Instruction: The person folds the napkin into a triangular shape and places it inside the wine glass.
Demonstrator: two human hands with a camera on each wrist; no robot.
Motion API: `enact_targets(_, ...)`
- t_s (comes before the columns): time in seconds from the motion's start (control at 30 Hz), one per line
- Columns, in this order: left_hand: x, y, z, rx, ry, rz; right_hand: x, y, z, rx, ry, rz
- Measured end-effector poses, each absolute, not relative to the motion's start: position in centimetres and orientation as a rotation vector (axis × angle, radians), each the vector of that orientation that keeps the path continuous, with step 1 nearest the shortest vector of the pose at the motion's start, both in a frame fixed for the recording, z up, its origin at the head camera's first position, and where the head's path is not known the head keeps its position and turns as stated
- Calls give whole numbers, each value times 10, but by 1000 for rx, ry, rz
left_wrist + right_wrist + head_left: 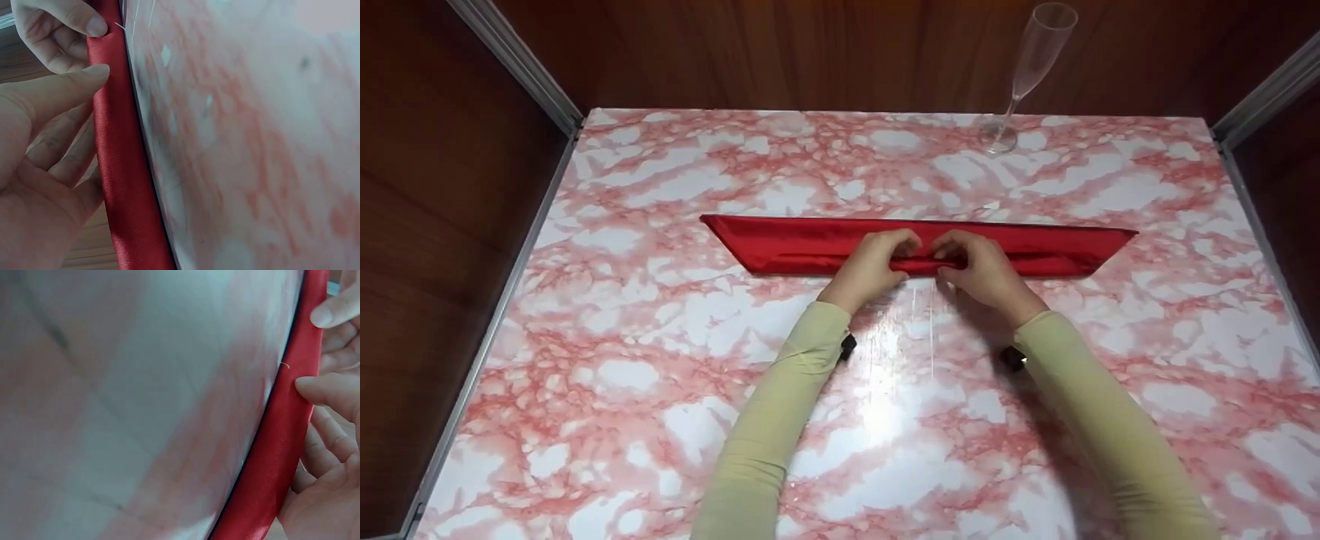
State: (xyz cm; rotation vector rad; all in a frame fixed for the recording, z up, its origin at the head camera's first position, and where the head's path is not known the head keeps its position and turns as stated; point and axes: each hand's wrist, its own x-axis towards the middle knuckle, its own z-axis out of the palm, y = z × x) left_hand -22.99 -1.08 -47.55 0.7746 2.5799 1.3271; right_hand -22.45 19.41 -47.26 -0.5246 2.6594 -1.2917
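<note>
A shiny red cloth (802,238) with a thin dark edge lies folded into a long strip, its two ends slanting. Both hands meet near the middle of its near side. The left hand (874,262) pinches the near fold, thumb (90,79) in front and fingers curled behind. Just beside it, the right hand (982,268) grips the same fold in the same way, its thumb (318,388) pressed on the red fabric. Between the hands the near layer stands slightly raised. A loose pale thread sticks out at the cloth's dark edge in both wrist views.
A clear champagne flute (1041,52) stands at the back of the table, right of the middle. The table top (660,420) has a red and white marbled pattern. Dark wood panels (780,56) with metal edging enclose it at the back and sides.
</note>
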Motion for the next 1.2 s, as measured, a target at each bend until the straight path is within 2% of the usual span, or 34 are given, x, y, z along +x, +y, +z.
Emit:
enact_targets(0.4,-230,-10,-478,763,2595,1286,-224,197,-471,-490,2623,-1333)
enact_targets(0.9,-236,-9,-477,715,2639,1189,-218,201,-466,-662,2659,-1490)
enact_targets(1.2,-239,-8,-476,724,2654,1165,-223,206,-470,-573,2707,-1377)
